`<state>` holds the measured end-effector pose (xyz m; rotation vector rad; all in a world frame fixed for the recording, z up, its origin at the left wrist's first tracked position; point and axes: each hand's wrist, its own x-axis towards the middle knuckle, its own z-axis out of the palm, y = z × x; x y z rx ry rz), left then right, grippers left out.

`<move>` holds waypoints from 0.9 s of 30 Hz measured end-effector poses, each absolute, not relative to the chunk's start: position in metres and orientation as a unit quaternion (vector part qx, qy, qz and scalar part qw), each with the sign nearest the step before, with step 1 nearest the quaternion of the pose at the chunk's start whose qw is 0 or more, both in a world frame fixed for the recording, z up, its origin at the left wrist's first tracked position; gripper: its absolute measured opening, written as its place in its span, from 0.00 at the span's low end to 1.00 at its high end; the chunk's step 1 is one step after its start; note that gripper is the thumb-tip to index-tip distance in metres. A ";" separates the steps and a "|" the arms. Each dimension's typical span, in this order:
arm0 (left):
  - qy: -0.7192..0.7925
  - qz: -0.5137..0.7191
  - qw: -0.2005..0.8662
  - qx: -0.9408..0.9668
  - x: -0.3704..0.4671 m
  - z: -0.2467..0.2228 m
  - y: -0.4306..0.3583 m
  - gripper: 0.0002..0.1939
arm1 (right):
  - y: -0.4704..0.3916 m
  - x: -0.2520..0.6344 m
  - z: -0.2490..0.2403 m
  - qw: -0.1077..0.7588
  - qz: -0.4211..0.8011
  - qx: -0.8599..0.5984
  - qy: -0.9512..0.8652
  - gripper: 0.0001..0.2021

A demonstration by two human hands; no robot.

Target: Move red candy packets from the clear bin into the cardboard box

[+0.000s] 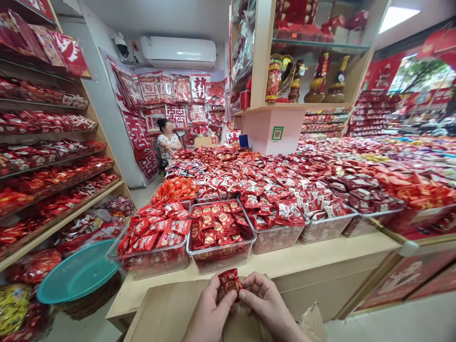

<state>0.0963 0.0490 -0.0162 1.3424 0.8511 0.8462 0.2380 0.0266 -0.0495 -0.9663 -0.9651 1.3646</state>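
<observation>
A small red candy packet point(230, 280) with gold print is held between both hands over a brown cardboard box point(167, 308). My left hand point(213, 304) pinches its left side, thumb on the front. On the right side, the thumb and fingers of my right hand point(262, 298) grip the lower edge. Just beyond the hands stands a clear plastic bin point(221, 256) of dark red packets with similar gold print. To its left is another clear bin point(156, 261), heaped with brighter red packets.
More packet-filled bins point(278, 237) line the wooden counter point(342, 256). Shelves of red packets point(46, 156) and a teal basin point(80, 273) stand at left. A person point(169, 142) is at the back, near a white pillar point(274, 128).
</observation>
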 end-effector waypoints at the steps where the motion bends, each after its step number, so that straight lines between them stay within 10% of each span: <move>1: 0.377 0.364 0.611 0.593 0.097 -0.012 0.052 0.15 | 0.027 0.238 -0.050 0.569 0.581 -0.411 -0.411 0.17; 16: 0.438 0.299 0.219 0.819 0.102 0.062 0.163 0.11 | 0.019 0.235 -0.043 0.485 0.560 -0.463 -0.488 0.07; 27: 0.423 0.181 0.140 0.877 0.098 0.056 0.169 0.12 | 0.017 0.237 -0.048 0.479 0.546 -0.458 -0.513 0.06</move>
